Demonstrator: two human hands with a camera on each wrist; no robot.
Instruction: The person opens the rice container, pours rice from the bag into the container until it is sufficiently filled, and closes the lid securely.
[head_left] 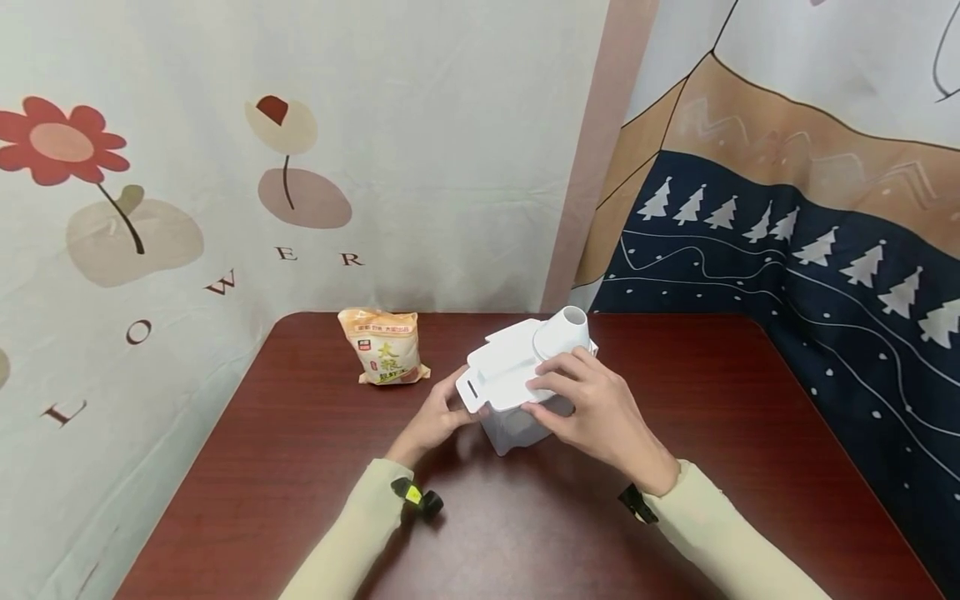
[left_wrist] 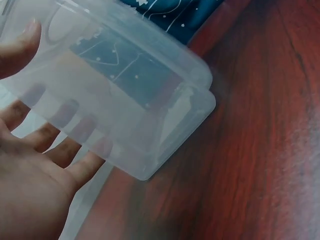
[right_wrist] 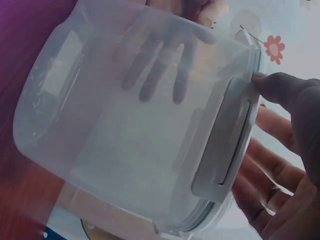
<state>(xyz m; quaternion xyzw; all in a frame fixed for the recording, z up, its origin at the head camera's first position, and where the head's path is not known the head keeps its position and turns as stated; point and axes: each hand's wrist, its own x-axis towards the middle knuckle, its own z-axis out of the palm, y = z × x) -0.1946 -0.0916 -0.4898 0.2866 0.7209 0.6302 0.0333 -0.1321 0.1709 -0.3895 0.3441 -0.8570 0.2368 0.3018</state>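
The head camera looks forward and down from above, framing at wide range most of the dark red wood-grain surface [head_left: 285, 467] and the printed fabric backdrop [head_left: 465, 150] beyond. The left wrist camera faces the white-lidded translucent plastic container [head_left: 510, 367] at close range, placing it upper left of the frame. The right wrist camera, also close, centres the container from its opposite side. Both wrist views are tilted and share the container, the surface and the left-hand fingers [left_wrist: 86, 167].
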